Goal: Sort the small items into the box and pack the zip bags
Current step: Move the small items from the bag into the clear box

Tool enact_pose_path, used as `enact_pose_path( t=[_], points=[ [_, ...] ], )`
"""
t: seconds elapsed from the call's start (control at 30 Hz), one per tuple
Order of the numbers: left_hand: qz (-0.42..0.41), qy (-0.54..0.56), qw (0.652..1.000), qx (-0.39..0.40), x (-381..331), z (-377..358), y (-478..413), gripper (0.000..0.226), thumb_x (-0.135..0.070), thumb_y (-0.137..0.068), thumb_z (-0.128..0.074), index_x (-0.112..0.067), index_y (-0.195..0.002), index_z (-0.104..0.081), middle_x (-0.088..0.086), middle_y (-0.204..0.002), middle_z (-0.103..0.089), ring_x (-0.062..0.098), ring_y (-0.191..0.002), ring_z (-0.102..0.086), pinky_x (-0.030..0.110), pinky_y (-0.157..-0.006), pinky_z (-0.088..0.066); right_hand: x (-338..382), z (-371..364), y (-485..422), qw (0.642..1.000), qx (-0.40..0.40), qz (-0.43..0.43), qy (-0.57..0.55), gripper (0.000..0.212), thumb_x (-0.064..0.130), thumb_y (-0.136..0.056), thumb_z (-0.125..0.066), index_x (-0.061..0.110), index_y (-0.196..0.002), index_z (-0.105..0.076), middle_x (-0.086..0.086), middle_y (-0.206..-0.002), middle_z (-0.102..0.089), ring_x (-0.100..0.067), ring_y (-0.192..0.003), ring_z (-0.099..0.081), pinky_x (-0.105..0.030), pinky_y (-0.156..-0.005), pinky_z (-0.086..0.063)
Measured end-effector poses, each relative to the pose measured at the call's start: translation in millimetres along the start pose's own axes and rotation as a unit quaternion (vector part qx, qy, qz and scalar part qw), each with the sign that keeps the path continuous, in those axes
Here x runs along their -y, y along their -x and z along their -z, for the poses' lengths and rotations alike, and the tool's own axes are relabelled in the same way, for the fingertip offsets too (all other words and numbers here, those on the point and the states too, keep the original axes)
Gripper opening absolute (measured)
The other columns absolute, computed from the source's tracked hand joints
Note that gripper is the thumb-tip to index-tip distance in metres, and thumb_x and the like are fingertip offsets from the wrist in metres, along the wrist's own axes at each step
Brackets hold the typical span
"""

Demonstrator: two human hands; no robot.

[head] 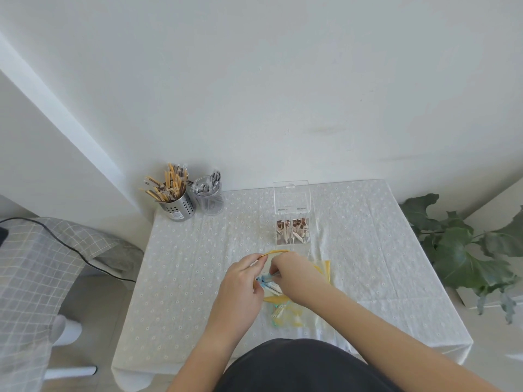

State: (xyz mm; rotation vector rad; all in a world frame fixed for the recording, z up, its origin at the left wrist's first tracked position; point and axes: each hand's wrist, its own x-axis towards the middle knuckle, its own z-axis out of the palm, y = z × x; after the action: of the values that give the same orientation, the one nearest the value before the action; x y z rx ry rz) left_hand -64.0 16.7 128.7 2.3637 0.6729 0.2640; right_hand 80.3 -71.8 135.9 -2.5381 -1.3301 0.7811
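Note:
A yellow-edged zip bag (276, 253) is held up above the table's middle, its mouth at the top. My left hand (240, 284) pinches the bag's left edge. My right hand (291, 274) grips the bag from the right, and blue-and-white small packets (268, 282) show between the two hands. More yellow zip bags (325, 268) lie flat under my right hand. Another bag with small items (285, 312) lies nearer me. Behind them stands a clear plastic box (293, 222) with its lid up and brown and pale small items inside.
A metal holder of wrapped sticks (175, 199) and a clear cup of grey packets (209, 198) stand at the table's far left corner. A leafy plant (464, 250) is right of the table, a checked grey cloth (36, 273) to the left.

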Motion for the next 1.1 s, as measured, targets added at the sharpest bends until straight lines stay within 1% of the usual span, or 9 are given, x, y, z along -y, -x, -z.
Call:
enact_pose_path(
  t=[0.1, 0.2, 0.43, 0.57, 0.7, 0.87, 0.93, 1.0, 1.1],
  points=[
    [0.015, 0.004, 1.0, -0.009, 5, 0, -2, 0.065, 0.006, -0.092, -0.057, -0.024, -0.15, -0.057, -0.022, -0.146, -0.052, 0.001, -0.136, -0.045, 0.031, -0.106, -0.052, -9, 9, 11, 0.994, -0.064, -0.006, -0.087, 0.023, 0.018, -0.097, -0.059, 0.022, -0.113, -0.075, 0.007, -0.111, -0.073, -0.01, -0.097, -0.068, -0.02, -0.081, -0.053],
    [0.03, 0.001, 0.999, -0.019, 10, 1, -5, 0.064, 0.004, -0.093, -0.057, -0.025, -0.15, -0.056, -0.021, -0.147, -0.052, 0.003, -0.136, -0.045, 0.033, -0.104, -0.054, -17, 17, 21, 0.982, -0.103, -0.009, -0.158, 0.017, 0.021, -0.094, -0.067, 0.025, -0.106, -0.077, 0.016, -0.098, -0.07, 0.003, -0.08, -0.059, -0.007, -0.069, -0.042],
    [0.057, 0.007, 0.997, -0.052, 16, 4, -9, 0.058, 0.001, -0.095, -0.06, -0.023, -0.148, -0.059, -0.019, -0.144, -0.055, 0.005, -0.135, -0.048, 0.035, -0.105, -0.055, -34, 32, 29, 0.938, -0.146, -0.049, -0.309, 0.011, 0.026, -0.087, -0.076, 0.033, -0.094, -0.08, 0.011, -0.083, -0.072, -0.005, -0.072, -0.064, -0.015, -0.063, -0.049],
    [0.079, 0.018, 0.994, -0.074, 19, 8, -8, 0.057, 0.001, -0.095, -0.062, -0.023, -0.146, -0.062, -0.026, -0.135, -0.055, 0.006, -0.131, -0.051, 0.035, -0.104, -0.055, -50, 48, 21, 0.922, -0.167, -0.07, -0.341, 0.011, 0.024, -0.086, -0.077, 0.033, -0.092, -0.08, -0.005, -0.076, -0.071, -0.009, -0.052, -0.049, -0.02, -0.048, -0.037],
    [0.091, 0.026, 0.992, -0.081, 23, 11, -8, 0.056, 0.001, -0.094, -0.063, -0.026, -0.143, -0.063, -0.033, -0.127, -0.053, 0.005, -0.125, -0.056, 0.032, -0.099, -0.058, -66, 65, 5, 0.926, -0.138, -0.08, -0.341, 0.012, 0.022, -0.085, -0.078, 0.033, -0.089, -0.08, -0.004, -0.078, -0.075, -0.012, -0.055, -0.053, -0.021, -0.05, -0.041],
    [0.126, 0.031, 0.988, -0.089, 35, 13, -7, 0.05, -0.002, -0.096, -0.064, -0.027, -0.139, -0.066, -0.019, -0.13, -0.059, 0.009, -0.121, -0.059, 0.028, -0.094, -0.06, -71, 84, -15, 0.945, -0.052, -0.052, -0.319, 0.01, 0.022, -0.083, -0.08, 0.032, -0.087, -0.081, -0.001, -0.077, -0.077, -0.007, -0.052, -0.055, -0.018, -0.052, -0.041],
    [0.142, 0.033, 0.985, -0.092, 41, 14, -6, 0.048, -0.003, -0.096, -0.064, -0.027, -0.137, -0.066, -0.019, -0.128, -0.059, 0.009, -0.118, -0.059, 0.027, -0.093, -0.06, -74, 91, -23, 0.94, -0.03, -0.046, -0.337, 0.01, 0.021, -0.082, -0.081, 0.029, -0.088, -0.082, 0.0, -0.082, -0.077, -0.009, -0.059, -0.063, -0.017, -0.059, -0.045],
    [0.155, 0.035, 0.983, -0.092, 46, 15, -6, 0.046, -0.002, -0.096, -0.064, -0.027, -0.135, -0.067, -0.02, -0.126, -0.059, 0.009, -0.116, -0.06, 0.026, -0.091, -0.06, -82, 94, -35, 0.936, -0.041, -0.057, -0.346, 0.01, 0.019, -0.081, -0.082, 0.027, -0.087, -0.082, -0.002, -0.083, -0.078, -0.014, -0.068, -0.067, -0.024, -0.068, -0.049],
    [0.167, 0.035, 0.981, -0.095, 51, 15, -6, 0.047, -0.002, -0.095, -0.064, -0.027, -0.134, -0.068, -0.02, -0.126, -0.059, 0.008, -0.117, -0.059, 0.026, -0.091, -0.059, -92, 87, -62, 0.942, -0.06, -0.087, -0.319, 0.01, 0.014, -0.082, -0.079, 0.023, -0.086, -0.081, -0.006, -0.078, -0.077, -0.015, -0.063, -0.063, -0.025, -0.062, -0.046]
  ],
)
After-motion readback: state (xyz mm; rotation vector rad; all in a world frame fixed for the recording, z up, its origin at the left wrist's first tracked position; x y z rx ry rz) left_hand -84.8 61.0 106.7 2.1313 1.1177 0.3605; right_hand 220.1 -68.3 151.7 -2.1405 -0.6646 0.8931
